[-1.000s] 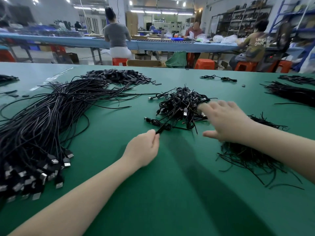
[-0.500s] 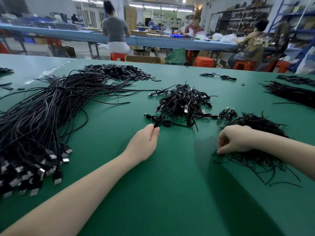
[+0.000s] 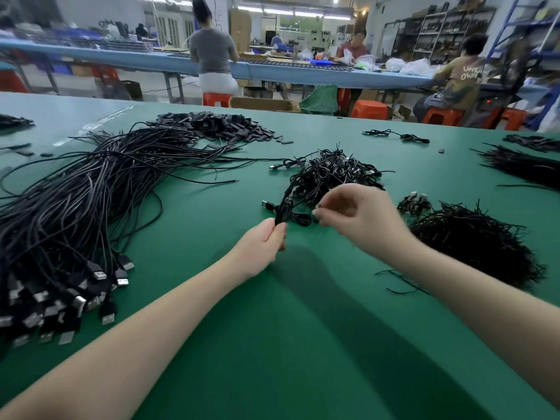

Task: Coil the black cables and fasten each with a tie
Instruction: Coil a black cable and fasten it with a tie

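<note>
My left hand [image 3: 264, 247] pinches a coiled black cable [image 3: 283, 209] that stands up from its fingertips at the table's middle. My right hand [image 3: 360, 218] hovers just right of the coil, thumb and forefinger pinched together; a thin tie between them is too small and blurred to confirm. Behind both hands lies a heap of coiled, tied cables [image 3: 330, 174]. A big bundle of loose black USB cables [image 3: 75, 213] sprawls on the left, plugs toward me. A mound of black ties [image 3: 475, 241] sits under my right forearm.
The green table [image 3: 272, 344] also carries a heap of small black sleeves [image 3: 218, 125] at the back, more tie bundles [image 3: 521, 165] far right and one loose cable [image 3: 397, 135]. Beyond, people sit at a blue bench with orange stools.
My right hand went from the finished heap down to the tie mound, then rose toward the coil with fingers pinched. My left hand kept hold of the coil and lifted it slightly.
</note>
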`<state>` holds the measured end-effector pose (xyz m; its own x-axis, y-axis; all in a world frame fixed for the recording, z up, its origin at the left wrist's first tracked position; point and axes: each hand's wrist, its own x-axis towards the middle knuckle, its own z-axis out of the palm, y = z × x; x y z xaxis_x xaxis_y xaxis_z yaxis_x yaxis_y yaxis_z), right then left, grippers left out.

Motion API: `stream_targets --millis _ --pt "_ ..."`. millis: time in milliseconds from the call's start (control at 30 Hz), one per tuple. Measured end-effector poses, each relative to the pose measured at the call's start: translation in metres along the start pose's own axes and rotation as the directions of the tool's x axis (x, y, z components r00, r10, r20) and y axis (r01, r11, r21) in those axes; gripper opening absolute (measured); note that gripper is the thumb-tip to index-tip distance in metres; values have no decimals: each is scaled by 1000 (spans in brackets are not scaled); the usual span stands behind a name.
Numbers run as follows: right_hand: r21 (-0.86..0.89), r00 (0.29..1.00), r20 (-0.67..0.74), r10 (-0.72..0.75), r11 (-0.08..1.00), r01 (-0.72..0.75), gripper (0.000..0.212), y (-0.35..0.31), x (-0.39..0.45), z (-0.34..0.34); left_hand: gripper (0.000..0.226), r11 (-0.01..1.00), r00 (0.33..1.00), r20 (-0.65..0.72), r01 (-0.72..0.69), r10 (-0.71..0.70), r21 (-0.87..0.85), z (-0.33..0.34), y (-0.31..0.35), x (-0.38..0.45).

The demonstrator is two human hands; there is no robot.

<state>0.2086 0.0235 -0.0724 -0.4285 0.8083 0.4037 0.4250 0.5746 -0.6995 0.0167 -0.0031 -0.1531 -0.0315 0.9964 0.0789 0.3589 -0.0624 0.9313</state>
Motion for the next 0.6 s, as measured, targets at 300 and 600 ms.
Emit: stream_targets --millis 300,600 --pt "-177 975 17 -221 959 220 6 -7 6 45 27 964 990 -8 -132 138 229 -1 3 -2" --pt "-157 995 37 -94 983 99 10 -16 0 41 26 765 954 25 -255 299 591 9 0 -8"
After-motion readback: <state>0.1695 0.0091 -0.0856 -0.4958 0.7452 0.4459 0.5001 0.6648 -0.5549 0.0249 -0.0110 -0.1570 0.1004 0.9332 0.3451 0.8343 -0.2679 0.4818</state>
